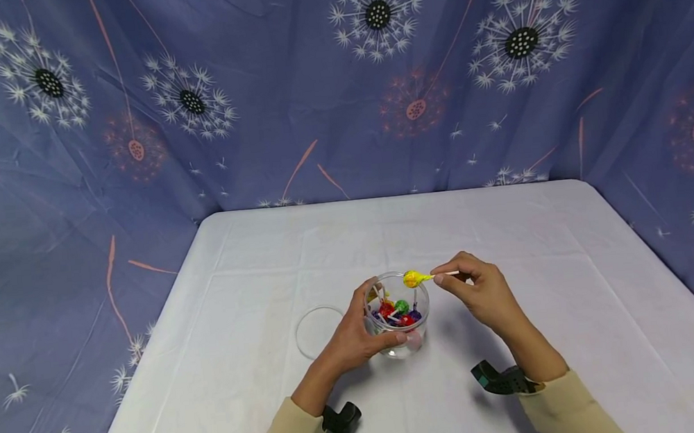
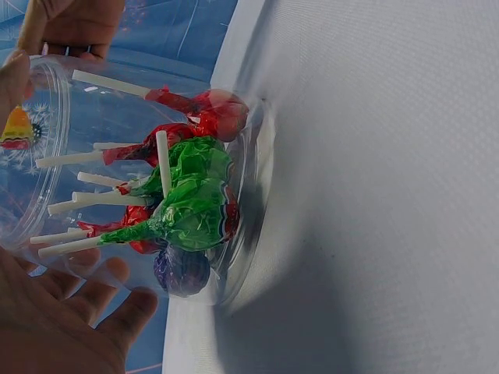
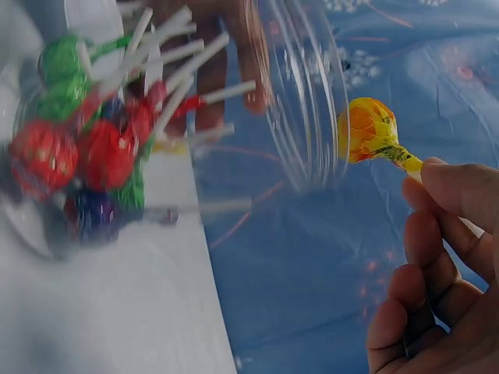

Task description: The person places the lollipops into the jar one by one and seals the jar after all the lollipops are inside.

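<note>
A clear plastic jar (image 1: 400, 347) stands on the white table, holding several wrapped lollipops in red, green and purple. My left hand (image 1: 356, 334) grips the jar from its left side, thumb across the front. In my right hand (image 1: 482, 292), thumb and fingers pinch the white stick of a yellow lollipop (image 1: 413, 279). Its round head is at the jar's open mouth, as the right wrist view shows too. Through the wall in the left wrist view, a green lollipop (image 2: 195, 214) and a red lollipop (image 2: 221, 115) lie near the bottom.
A clear round ring-like lid (image 1: 298, 333) lies flat on the white table (image 1: 252, 274), left of the jar. Behind the table hangs a blue curtain (image 1: 283, 76) with dandelion prints. Each wrist wears a black camera strap.
</note>
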A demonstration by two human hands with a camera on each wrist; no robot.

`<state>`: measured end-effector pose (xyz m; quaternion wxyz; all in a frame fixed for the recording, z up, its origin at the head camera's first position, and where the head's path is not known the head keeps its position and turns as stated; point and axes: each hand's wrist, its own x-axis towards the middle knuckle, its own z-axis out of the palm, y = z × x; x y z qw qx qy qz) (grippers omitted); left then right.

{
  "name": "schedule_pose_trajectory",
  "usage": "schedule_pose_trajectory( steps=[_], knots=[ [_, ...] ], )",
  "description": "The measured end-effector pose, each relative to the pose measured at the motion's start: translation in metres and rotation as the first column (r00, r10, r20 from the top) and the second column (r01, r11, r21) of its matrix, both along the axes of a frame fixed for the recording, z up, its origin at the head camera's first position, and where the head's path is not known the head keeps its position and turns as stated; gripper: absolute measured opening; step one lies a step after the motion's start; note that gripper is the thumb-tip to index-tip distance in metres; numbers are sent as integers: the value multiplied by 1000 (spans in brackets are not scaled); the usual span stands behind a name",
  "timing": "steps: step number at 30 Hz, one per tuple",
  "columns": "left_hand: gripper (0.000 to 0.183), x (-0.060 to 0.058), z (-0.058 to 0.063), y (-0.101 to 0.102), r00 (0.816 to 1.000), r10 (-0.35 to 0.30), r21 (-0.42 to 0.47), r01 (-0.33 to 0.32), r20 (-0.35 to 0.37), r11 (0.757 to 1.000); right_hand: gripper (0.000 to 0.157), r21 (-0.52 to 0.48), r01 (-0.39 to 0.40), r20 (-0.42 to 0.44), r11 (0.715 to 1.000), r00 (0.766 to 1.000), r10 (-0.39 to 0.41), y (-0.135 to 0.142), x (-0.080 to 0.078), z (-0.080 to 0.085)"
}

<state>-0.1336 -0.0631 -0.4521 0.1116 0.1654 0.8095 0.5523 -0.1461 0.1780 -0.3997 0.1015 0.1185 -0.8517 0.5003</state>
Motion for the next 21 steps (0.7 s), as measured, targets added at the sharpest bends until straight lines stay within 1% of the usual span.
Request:
schedule_pose_trajectory(
  steps=[6, 12, 15, 21],
  knots=[
    [95, -1, 0, -1, 1000, -11, 9, 11, -8, 1000, 10, -12, -44, -14, 999, 999, 44, -14, 2, 0],
    [94, -1, -1, -2, 1000, -16, 20, 17, -10, 1000, 4, -59, -88, -5, 994, 996, 88, -26, 2, -2],
    [94, -1, -1, -2, 1000, -16, 22, 16, -10, 1000, 4, -83, -108, -6, 991, 994, 108, -31, 3, -3],
    [94, -1, -2, -2, 1000, -12, 12, 12, -10, 1000, 5, -97, -110, -19, 989, 994, 108, -36, 3, -7]
  ],
)
